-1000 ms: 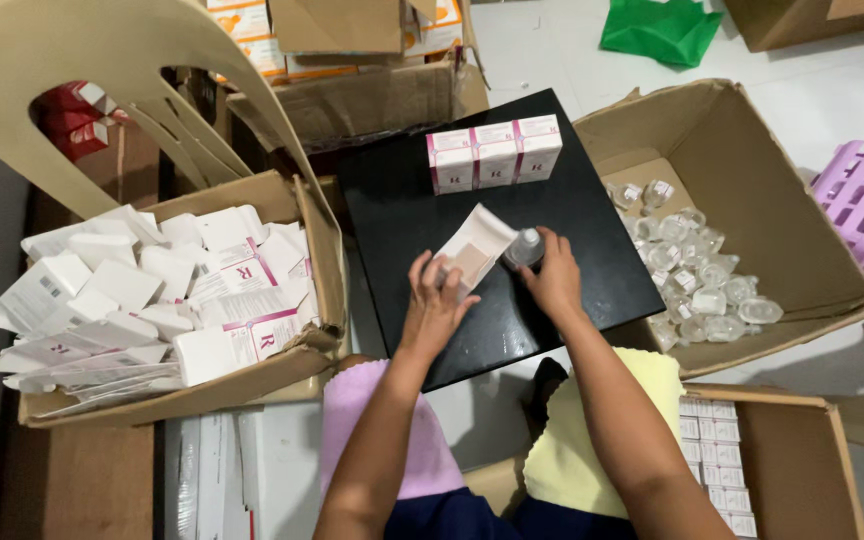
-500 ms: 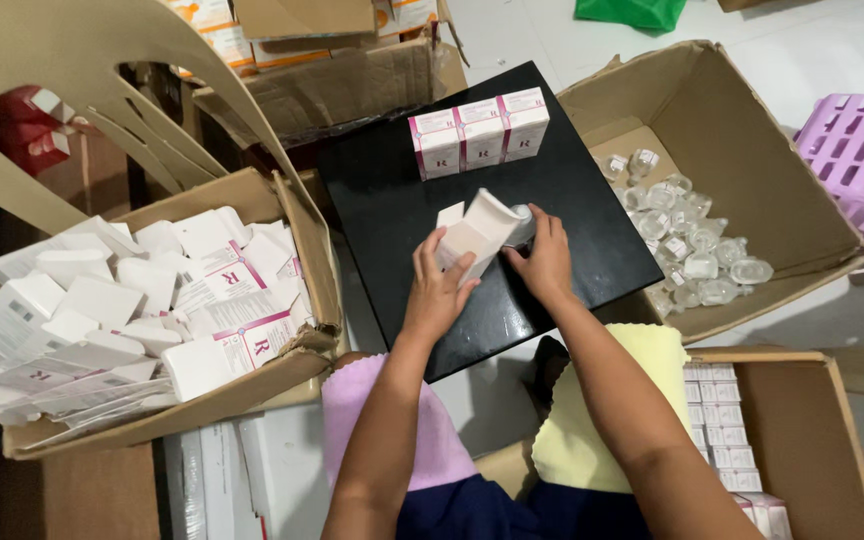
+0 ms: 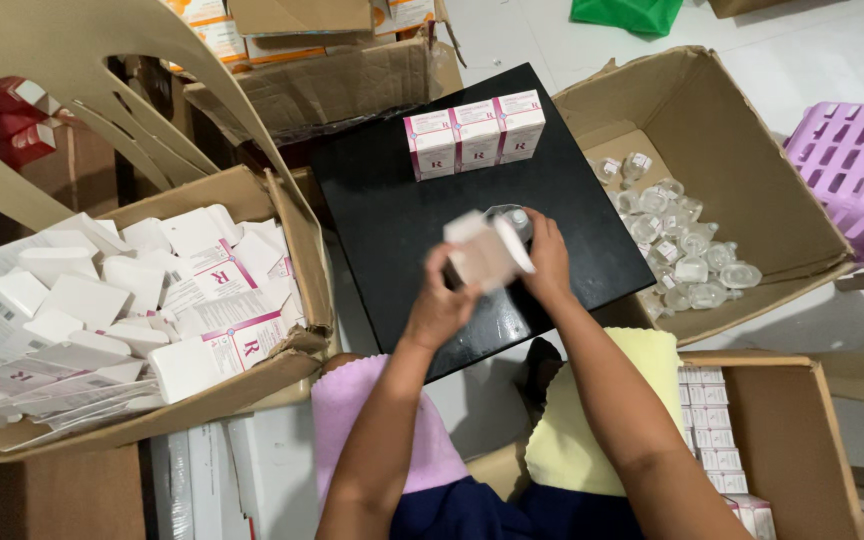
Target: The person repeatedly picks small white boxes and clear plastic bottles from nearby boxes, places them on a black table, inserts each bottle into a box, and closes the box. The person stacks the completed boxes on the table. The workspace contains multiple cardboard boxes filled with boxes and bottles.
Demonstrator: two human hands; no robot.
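— So, what have those two hands got over the black board (image 3: 382,210)?

— Well, the left hand (image 3: 439,305) has its fingers curled round a small white carton (image 3: 482,250), gripping it from below, with one end flap standing open. That carton is blurred, lifted just above the board's middle.

— And the other one?

— Right hand (image 3: 549,262) is closed on a little clear jar (image 3: 509,218), pressed right against the carton's open end. How far inside it sits, I cannot tell.

— Anything else near?

— Three pink-and-white boxes (image 3: 475,134) stand in a row at the board's far edge, touching each other. To the left, a cardboard box of flat cartons (image 3: 122,310); to the right, another box with loose clear jars (image 3: 677,240) lying in a heap on its floor
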